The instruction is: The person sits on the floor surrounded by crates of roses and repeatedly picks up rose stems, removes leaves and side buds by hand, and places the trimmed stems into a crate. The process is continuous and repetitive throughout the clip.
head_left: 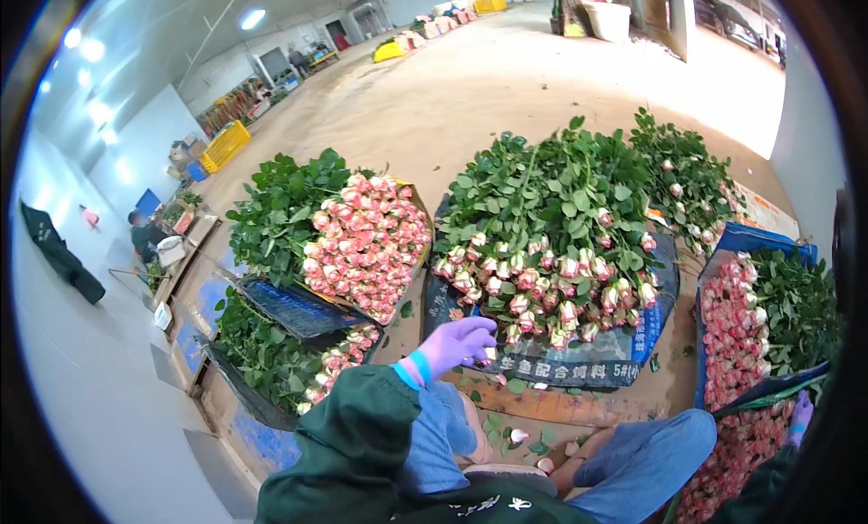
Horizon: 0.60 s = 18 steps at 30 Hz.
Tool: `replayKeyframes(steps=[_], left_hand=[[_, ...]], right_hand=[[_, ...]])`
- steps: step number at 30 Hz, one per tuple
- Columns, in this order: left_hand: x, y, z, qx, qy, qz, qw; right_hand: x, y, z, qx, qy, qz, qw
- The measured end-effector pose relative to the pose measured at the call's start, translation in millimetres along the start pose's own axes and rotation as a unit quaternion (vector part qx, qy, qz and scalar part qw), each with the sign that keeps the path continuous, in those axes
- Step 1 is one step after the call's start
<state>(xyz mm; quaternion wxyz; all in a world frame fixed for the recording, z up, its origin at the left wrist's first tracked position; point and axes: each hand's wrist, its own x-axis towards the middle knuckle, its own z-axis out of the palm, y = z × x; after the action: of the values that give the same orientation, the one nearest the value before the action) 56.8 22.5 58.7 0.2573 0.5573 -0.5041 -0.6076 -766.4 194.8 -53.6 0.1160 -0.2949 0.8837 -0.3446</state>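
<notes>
My left hand (456, 348), in a purple glove, hangs over the near left edge of a heap of pink-and-white roses (529, 280). Its fingers are bent and a little apart; a pale rose head shows just below the fingertips. The heap lies on a dark printed feed sack (569, 371), leaves pointing away from me. At the far right, my right hand (801, 415), also gloved, is beside a dense row of pink roses (746, 442) by a blue-and-green sheet edge. What its fingers touch cannot be made out.
Wrapped roses (366, 242) stand at left, above another sack of roses (336, 364). On the right lies a blue sack of roses (736, 320). A wooden board (556, 405) crosses before my feet, among fallen petals and leaves. Another person (144, 236) sits by a bench at left.
</notes>
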Motion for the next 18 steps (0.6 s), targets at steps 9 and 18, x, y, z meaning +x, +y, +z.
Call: replayKeyframes(steps=[9, 18], left_hand=[[4, -26, -20, -0.088, -0.022, 0.050, 0.995], [40, -4, -38, -0.002, 0.041, -0.010, 0.999]], right_hand=[[-58, -95, -3, -0.222, 0.080, -0.079, 0.968], [-167, -284, 86, -0.018, 0.013, -0.312, 0.950]])
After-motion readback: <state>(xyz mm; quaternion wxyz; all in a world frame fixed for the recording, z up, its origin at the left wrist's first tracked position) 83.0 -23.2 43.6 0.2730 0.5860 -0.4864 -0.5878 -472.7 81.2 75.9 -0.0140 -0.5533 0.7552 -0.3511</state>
